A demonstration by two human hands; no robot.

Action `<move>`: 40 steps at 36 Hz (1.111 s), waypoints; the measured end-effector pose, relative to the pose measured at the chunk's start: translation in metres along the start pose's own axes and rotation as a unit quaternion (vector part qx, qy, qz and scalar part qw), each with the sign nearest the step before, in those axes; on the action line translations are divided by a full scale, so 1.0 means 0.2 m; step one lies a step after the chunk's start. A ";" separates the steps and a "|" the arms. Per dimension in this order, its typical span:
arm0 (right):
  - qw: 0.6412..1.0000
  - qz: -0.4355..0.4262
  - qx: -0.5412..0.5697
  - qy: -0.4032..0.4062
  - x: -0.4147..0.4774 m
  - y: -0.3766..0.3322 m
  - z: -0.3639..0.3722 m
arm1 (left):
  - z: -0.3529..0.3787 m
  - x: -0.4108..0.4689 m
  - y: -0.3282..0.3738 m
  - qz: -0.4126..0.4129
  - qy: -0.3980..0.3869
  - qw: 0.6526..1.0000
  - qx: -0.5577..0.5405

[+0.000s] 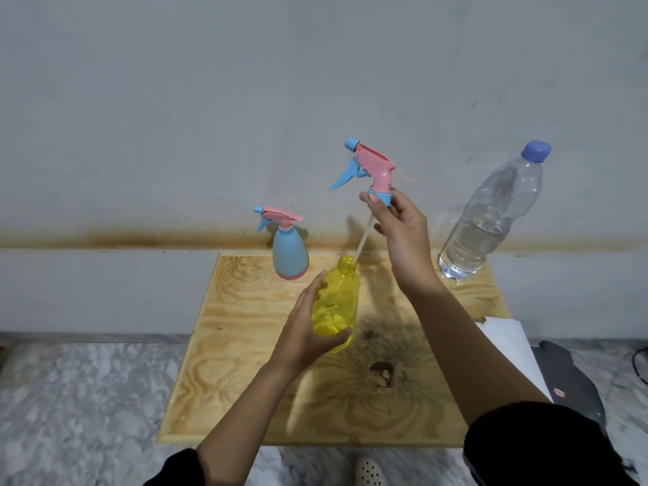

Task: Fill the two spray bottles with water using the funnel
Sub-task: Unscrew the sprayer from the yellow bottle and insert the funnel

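My left hand [308,331] grips the clear yellow spray bottle [338,303], which stands on the plywood board [245,363] with its neck uncovered. My right hand [399,233] holds that bottle's pink and blue spray head [371,170] by its blue collar, raised above the bottle. The tip of its pale dip tube [363,238] is still at the yellow bottle's mouth. A blue spray bottle [289,252] with its pink and blue head screwed on stands at the board's back edge. No funnel shows; a small orange bit peeks out behind my right wrist.
A large clear water bottle [491,219] with a blue cap, about half full, stands at the board's back right corner. White paper [508,342] and a dark object [568,380] lie to the right. A grey wall rises close behind, and marbled floor surrounds the board.
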State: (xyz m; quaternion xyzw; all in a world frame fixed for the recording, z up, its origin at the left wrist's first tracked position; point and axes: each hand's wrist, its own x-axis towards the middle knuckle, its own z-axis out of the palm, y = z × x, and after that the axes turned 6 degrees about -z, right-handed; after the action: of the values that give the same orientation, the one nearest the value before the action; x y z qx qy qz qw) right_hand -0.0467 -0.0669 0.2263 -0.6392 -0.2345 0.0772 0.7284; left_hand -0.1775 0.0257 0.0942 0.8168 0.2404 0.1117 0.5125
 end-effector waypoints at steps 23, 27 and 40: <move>0.951 0.256 -0.167 0.035 -0.22 0.78 -0.31 | 0.11 0.08 -0.30 -0.015 0.017 0.999 0.026; 0.940 0.284 -0.187 0.021 -0.26 0.88 -0.28 | 0.13 0.09 -0.32 -0.007 0.014 0.999 0.043; 0.927 0.312 -0.206 0.040 -0.32 1.07 -0.09 | 0.05 0.09 -0.42 -0.037 0.055 0.995 0.070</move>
State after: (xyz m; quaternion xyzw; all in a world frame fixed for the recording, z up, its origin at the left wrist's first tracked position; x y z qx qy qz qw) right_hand -0.0546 -0.0725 0.0024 -0.8183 -0.0044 0.2250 0.5289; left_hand -0.1805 0.0576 0.0147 0.8336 0.3056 0.1203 0.4442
